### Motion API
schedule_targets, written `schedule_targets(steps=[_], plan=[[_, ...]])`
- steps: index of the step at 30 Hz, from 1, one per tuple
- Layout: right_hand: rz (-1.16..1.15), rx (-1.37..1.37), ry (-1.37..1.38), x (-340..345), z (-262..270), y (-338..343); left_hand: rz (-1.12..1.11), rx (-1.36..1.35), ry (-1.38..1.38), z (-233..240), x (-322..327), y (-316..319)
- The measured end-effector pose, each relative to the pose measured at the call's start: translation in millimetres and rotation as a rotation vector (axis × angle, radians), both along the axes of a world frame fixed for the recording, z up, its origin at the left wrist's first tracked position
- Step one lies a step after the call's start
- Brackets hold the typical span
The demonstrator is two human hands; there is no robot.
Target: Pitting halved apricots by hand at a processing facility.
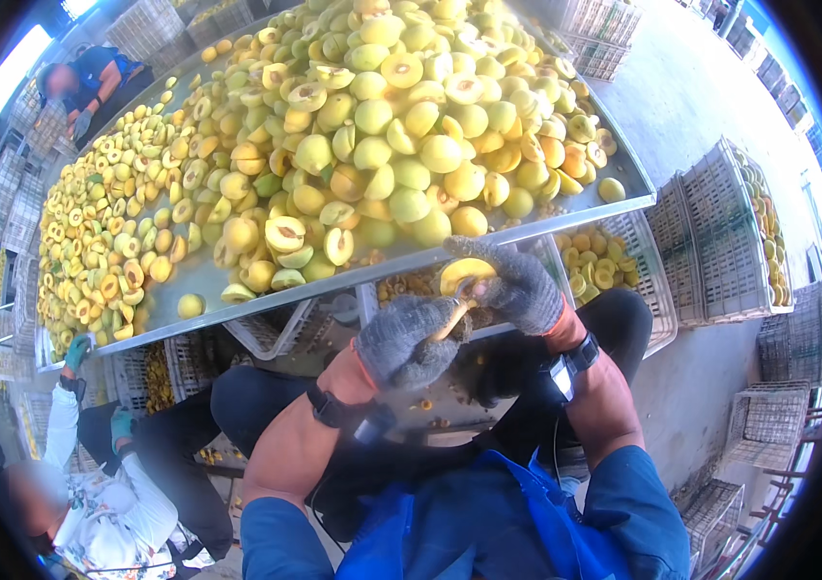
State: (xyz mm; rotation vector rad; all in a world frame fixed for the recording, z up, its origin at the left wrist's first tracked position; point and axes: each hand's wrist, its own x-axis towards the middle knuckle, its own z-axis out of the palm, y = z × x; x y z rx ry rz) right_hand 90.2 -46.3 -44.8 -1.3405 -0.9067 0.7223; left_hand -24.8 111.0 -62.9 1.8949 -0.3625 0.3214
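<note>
My right hand, in a grey knit glove, grips a yellow peach half just past the table's near edge. Close against it, my left hand is gloved too and closed around a slim pale-yellow object, which looks like the handle of a small pitting tool. A bit of metal shows between that object and the fruit; fingers hide the rest. Beyond both hands, a big heap of whole and halved peaches covers much of the metal-topped table.
Under the table edge stand a crate of peach halves and a container of brownish scraps. Stacked plastic crates rise at the right. One co-worker sits at my left, another across the table's far left.
</note>
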Motion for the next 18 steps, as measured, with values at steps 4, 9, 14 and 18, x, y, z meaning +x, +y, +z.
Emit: schedule_targets(steps=[4, 9, 14, 18], plan=[[0.042, -0.077, -0.221, 8, -1, -5, -0.042, 0.318, -0.192, -9, -3, 7], [-0.046, -0.068, -0.488, 0, 2, -4, -0.159, -0.082, 0.089, -40, -11, -1], [-0.07, -0.131, -0.403, 0, 8, -1, -0.151, -0.812, 0.688, -37, -9, 0], [-0.215, -0.064, -0.452, 17, -9, -2, -0.1, -0.102, -0.014, -26, 7, 5]])
